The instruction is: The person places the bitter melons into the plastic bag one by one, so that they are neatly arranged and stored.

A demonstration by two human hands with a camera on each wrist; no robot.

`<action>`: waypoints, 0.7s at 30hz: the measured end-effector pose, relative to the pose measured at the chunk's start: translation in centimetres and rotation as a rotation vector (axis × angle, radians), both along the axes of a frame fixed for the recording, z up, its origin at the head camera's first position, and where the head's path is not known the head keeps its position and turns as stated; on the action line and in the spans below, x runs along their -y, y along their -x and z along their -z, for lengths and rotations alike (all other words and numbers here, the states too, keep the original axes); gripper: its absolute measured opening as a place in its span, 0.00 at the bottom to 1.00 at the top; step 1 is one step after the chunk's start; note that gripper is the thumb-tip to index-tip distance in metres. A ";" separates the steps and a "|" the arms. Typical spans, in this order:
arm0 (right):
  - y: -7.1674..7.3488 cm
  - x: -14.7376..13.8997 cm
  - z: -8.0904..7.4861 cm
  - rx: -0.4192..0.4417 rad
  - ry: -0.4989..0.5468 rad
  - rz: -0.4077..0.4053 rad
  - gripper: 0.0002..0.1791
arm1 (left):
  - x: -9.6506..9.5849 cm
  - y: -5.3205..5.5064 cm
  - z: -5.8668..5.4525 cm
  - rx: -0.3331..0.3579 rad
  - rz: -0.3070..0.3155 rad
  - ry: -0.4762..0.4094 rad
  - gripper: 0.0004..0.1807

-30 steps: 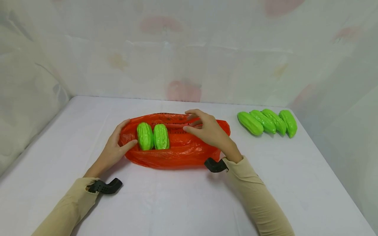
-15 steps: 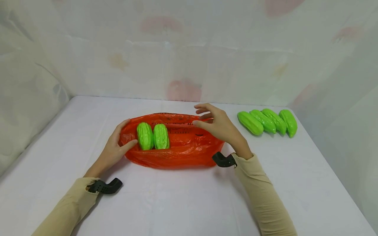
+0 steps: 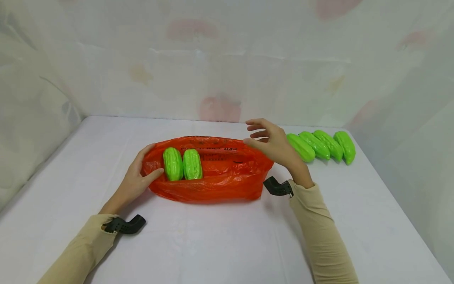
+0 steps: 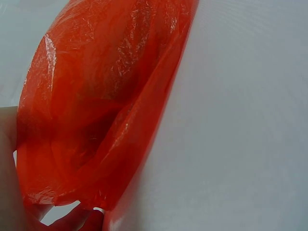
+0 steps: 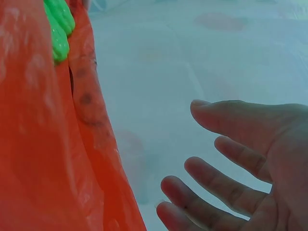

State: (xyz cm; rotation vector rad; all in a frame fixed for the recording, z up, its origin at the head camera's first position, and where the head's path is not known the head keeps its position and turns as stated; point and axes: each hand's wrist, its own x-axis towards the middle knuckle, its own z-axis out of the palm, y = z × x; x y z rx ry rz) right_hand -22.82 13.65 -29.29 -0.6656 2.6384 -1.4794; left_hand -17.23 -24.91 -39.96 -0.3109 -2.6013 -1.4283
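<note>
A red plastic bag (image 3: 227,185) lies on its side with its mouth spread wide in the head view. Inside its left part, two bright green bitter melons (image 3: 173,163) rest side by side. My left hand (image 3: 136,177) holds the bag's left end, the thumb at the front rim and the fingers behind. In the left wrist view, red film (image 4: 91,96) covers part of those fingers. My right hand (image 3: 273,142) hovers by the bag's right end with loosely bent fingers; the right wrist view shows nothing in the hand (image 5: 236,168), apart from the bag (image 5: 48,144).
Several more bitter melons (image 3: 320,146) lie in a slanted row at the back right of the white table (image 3: 213,244), just beyond my right hand. A pale patterned sheet (image 3: 227,79) stands behind the table, with walls at both sides.
My right hand has moved right and slightly back, from over the bag's mouth to its right end. The left hand, the bag and the bitter melons stay nearly as they were.
</note>
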 end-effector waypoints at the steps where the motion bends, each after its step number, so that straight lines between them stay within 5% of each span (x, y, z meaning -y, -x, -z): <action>1: 0.1 -0.2 0.0 -0.004 0.002 0.003 0.29 | 0.0 0.0 0.0 0.000 0.000 -0.001 0.42; 21: 1.6 -4.1 0.6 -0.048 -0.043 0.115 0.29 | 0.0 0.0 0.0 -0.010 -0.005 0.010 0.42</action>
